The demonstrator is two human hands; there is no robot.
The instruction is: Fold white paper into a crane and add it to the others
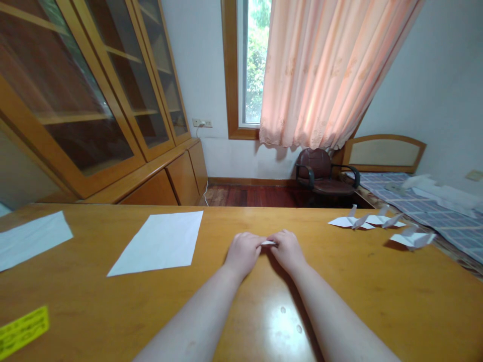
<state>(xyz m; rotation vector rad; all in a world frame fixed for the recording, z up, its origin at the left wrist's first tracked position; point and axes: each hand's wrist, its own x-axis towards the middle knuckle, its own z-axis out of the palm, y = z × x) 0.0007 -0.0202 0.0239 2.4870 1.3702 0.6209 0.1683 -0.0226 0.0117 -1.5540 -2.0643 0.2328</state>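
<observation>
Both my hands meet over the middle of the wooden table, pinching a small folded piece of white paper (268, 243) between them. My left hand (244, 251) is closed on its left end, and my right hand (287, 250) is closed on its right end. Only a thin white strip shows between the fingers; the rest of the paper is hidden. To the left of my hands lies a flat white sheet of paper (160, 244). Folded white paper birds (412, 238) stand at the table's right side.
Another white sheet (33, 240) rests at the far left of the table (113, 311), with a yellow label (24, 329) nearer me. Beyond the far edge are a glass-fronted cabinet (151, 146), a brown armchair (320, 173) and a bed (441, 211).
</observation>
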